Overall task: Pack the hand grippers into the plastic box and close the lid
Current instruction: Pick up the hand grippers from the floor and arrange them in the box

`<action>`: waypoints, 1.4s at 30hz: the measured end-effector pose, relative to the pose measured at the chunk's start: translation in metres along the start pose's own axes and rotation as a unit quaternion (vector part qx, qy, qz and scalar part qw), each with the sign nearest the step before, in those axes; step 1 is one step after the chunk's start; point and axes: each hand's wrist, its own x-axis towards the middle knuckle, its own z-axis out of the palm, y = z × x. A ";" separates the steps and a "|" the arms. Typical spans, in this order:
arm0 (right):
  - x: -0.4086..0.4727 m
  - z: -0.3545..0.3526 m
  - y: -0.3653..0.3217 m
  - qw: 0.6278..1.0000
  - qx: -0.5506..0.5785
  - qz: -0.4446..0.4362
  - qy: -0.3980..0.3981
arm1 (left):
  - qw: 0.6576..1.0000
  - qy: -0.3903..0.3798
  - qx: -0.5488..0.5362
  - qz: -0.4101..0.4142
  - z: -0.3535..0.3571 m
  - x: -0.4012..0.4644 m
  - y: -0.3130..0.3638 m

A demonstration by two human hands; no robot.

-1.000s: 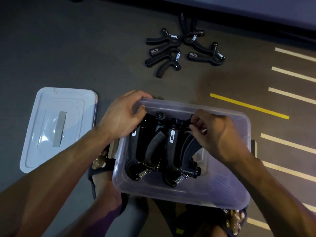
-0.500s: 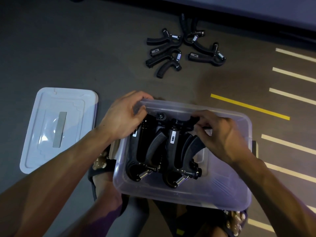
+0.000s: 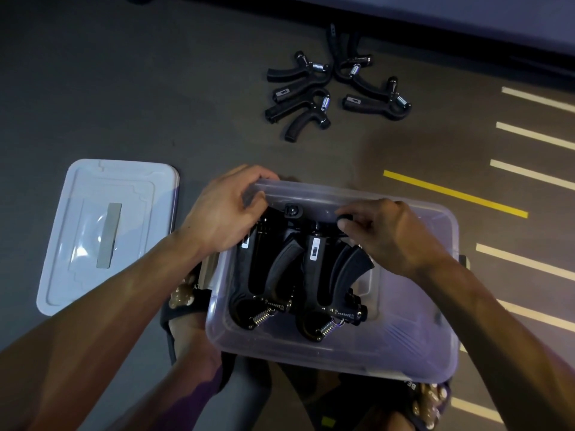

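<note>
Head view: black hand grippers (image 3: 298, 275), steel springs, inside translucent plastic box (image 3: 404, 353).

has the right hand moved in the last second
Yes. The right hand has shifted slightly toward the plastic box's far wall, away from the person.

1. One clear plastic box (image 3: 342, 353), open.
2. One white plastic lid (image 3: 105, 234), flat on the floor.
3. Black spring hand grippers: four loose on the floor (image 3: 336, 91); at least two in the box (image 3: 298, 275), exact number unclear.
</note>
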 end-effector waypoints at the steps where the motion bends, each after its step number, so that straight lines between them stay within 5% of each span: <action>1: 0.002 0.001 -0.001 0.999 -0.030 -0.013 0.008 | 1.000 0.001 -0.003 -0.001 0.000 0.000 0.000; 11: 0.011 0.015 0.001 0.971 -0.238 -0.015 0.001 | 1.000 0.005 -0.010 0.005 0.000 0.000 0.001; 19: 0.011 0.001 -0.027 0.984 -0.103 -0.147 -0.006 | 1.000 0.004 -0.003 0.002 0.000 0.000 -0.001; 25: -0.013 -0.026 -0.013 0.983 -0.107 -0.118 0.090 | 1.000 0.002 -0.003 0.001 0.000 0.000 -0.002; 36: -0.017 -0.012 0.006 0.986 -0.131 -0.041 0.099 | 1.000 0.002 -0.017 0.000 -0.001 0.000 0.001; 42: -0.010 -0.030 0.006 0.988 -0.147 -0.035 0.016 | 1.000 -0.005 -0.022 0.000 -0.002 0.002 0.000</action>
